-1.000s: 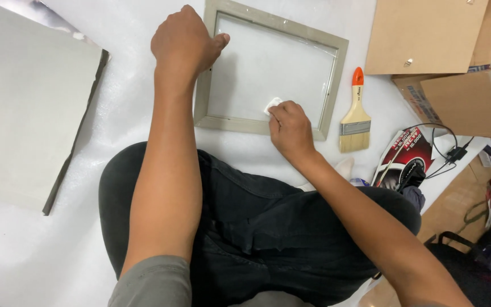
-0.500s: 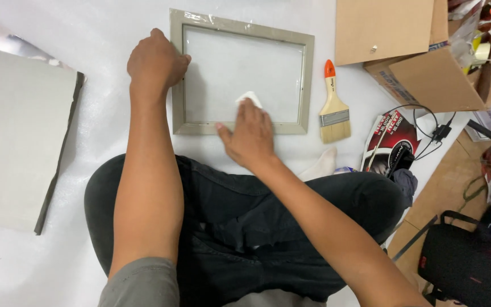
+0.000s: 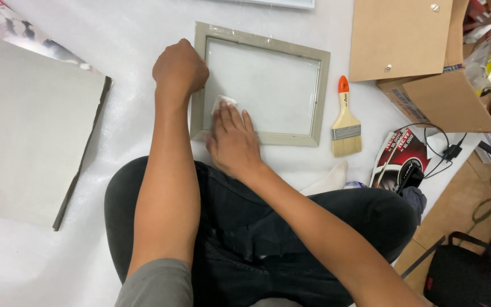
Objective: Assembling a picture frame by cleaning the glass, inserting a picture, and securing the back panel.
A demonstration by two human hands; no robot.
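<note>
Surface: white, slightly crinkled sheeting covers the floor (image 3: 132, 34); the person sits cross-legged on it in dark trousers.
Left hand: left hand (image 3: 180, 69) curled into a fist, pressing the left rail of the grey picture frame (image 3: 262, 138).
Right hand: right hand (image 3: 233, 141) lies flat, fingers together, over the frame's lower left corner, a small white cloth (image 3: 224, 102) under the fingertips against the glass.
Right of the right hand: orange-handled paintbrush (image 3: 345, 120) just beside the frame; further right, an open cardboard box (image 3: 439, 96) and a black cable.
Left of the left hand: large grey board (image 3: 29, 125), well apart.
</note>
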